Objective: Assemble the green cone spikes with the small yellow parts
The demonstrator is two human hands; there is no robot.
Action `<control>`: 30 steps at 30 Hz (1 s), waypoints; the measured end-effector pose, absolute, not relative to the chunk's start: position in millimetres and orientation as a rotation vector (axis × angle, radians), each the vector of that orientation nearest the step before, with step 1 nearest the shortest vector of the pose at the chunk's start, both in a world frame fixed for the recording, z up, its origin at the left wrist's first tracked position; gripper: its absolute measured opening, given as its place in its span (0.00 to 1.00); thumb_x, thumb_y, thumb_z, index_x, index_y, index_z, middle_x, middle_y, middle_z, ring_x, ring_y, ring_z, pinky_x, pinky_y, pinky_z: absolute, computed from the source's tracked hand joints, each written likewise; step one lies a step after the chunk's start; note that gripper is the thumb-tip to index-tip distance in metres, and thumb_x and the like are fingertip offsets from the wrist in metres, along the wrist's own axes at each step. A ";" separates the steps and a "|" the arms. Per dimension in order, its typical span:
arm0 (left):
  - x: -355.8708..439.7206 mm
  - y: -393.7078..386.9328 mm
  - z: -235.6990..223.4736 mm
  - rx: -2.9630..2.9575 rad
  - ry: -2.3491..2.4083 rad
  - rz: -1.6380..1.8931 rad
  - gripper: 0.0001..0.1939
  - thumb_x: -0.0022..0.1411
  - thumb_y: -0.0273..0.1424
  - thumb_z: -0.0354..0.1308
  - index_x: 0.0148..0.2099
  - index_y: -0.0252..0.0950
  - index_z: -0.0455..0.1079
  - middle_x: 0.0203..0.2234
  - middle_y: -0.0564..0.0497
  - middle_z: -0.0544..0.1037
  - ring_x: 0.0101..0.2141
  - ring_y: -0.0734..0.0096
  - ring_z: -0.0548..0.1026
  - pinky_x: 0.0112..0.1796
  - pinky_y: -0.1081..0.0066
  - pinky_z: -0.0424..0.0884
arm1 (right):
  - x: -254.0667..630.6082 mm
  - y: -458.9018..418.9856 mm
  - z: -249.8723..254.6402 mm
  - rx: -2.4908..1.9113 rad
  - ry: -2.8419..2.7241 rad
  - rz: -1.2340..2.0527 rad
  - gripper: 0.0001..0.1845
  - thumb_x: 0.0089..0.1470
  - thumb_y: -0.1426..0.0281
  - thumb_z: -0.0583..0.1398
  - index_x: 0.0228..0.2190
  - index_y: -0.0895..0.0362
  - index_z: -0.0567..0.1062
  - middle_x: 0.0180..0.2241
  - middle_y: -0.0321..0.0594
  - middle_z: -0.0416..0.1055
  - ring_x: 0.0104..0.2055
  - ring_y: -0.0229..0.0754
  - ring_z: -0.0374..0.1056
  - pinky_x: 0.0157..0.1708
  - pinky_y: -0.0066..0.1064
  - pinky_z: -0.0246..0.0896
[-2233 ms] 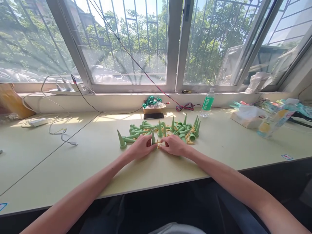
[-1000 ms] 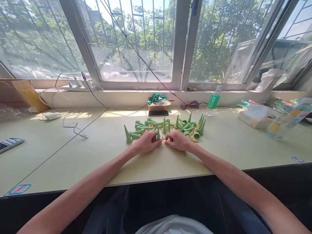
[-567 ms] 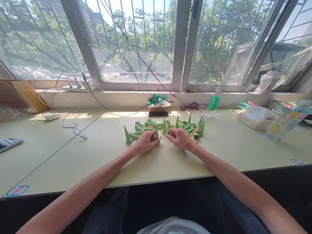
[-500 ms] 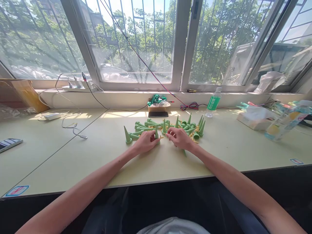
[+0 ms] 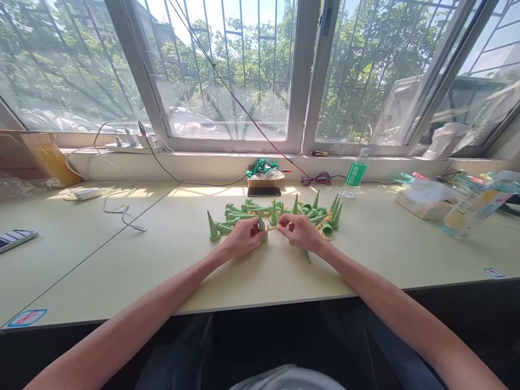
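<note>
My left hand (image 5: 242, 237) is closed around a green plastic cone spike (image 5: 261, 221), held upright with its tip showing above the fingers. A small yellowish piece (image 5: 273, 228) bridges the gap from the cone's side to my right hand (image 5: 299, 232), whose thumb and forefinger pinch its end. Whether it is one piece or two touching, I cannot tell. Behind both hands lies a heap of green cone spikes (image 5: 244, 208) with yellowish pieces among them. One separate cone (image 5: 212, 226) stands upright left of my left hand. Another cone's tip (image 5: 307, 255) pokes out beneath my right hand.
A small cardboard box (image 5: 266, 181) with green stuff inside and a black phone (image 5: 264, 191) sit behind the heap. To the right stand a green-labelled bottle (image 5: 357, 170), a tissue box (image 5: 422, 203) and a larger bottle (image 5: 473, 211). A white cable (image 5: 125, 216) lies left.
My right hand's pinching fingertips have come to the yellowish piece beside the cone, closing the gap there. My left hand keeps its hold on the cone in the same place.
</note>
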State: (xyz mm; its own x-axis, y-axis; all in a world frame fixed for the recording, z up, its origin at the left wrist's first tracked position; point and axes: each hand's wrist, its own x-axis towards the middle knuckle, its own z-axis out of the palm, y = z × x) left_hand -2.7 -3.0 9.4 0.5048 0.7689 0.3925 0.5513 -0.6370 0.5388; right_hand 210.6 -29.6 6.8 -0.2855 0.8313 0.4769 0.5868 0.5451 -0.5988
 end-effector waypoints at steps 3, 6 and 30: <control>-3.1 -2.8 9.3 2.397 1.094 0.892 0.07 0.60 0.32 0.57 0.32 0.34 0.70 0.21 0.55 0.69 0.22 0.77 0.62 0.25 0.75 0.60 | 211.0 -29.6 6.9 -1.142 -1.995 0.377 0.05 0.56 0.69 0.60 0.30 0.56 0.70 0.28 0.35 0.73 0.19 0.32 0.62 0.25 0.26 0.59; -3.0 -3.5 10.0 2.398 1.071 0.906 0.08 0.60 0.33 0.56 0.32 0.34 0.71 0.21 0.55 0.69 0.22 0.77 0.62 0.24 0.75 0.60 | 210.9 -30.0 7.3 -1.136 -2.003 0.379 0.05 0.55 0.69 0.60 0.30 0.56 0.71 0.28 0.35 0.73 0.19 0.32 0.62 0.25 0.26 0.58; -3.9 -5.3 10.3 2.384 0.976 0.823 0.11 0.61 0.35 0.57 0.38 0.34 0.75 0.20 0.55 0.69 0.22 0.76 0.64 0.25 0.76 0.62 | 209.7 -30.5 2.3 -1.072 -2.084 0.512 0.04 0.57 0.69 0.61 0.31 0.56 0.74 0.29 0.33 0.73 0.16 0.29 0.61 0.23 0.25 0.57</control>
State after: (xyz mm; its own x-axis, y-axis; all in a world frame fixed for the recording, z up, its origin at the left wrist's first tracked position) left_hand -3.9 -5.3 10.3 0.5752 0.7352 0.3585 0.4771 -0.6576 0.5830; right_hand 209.7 -30.5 2.3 -0.3894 0.8186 0.4222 0.5299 0.5740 -0.6243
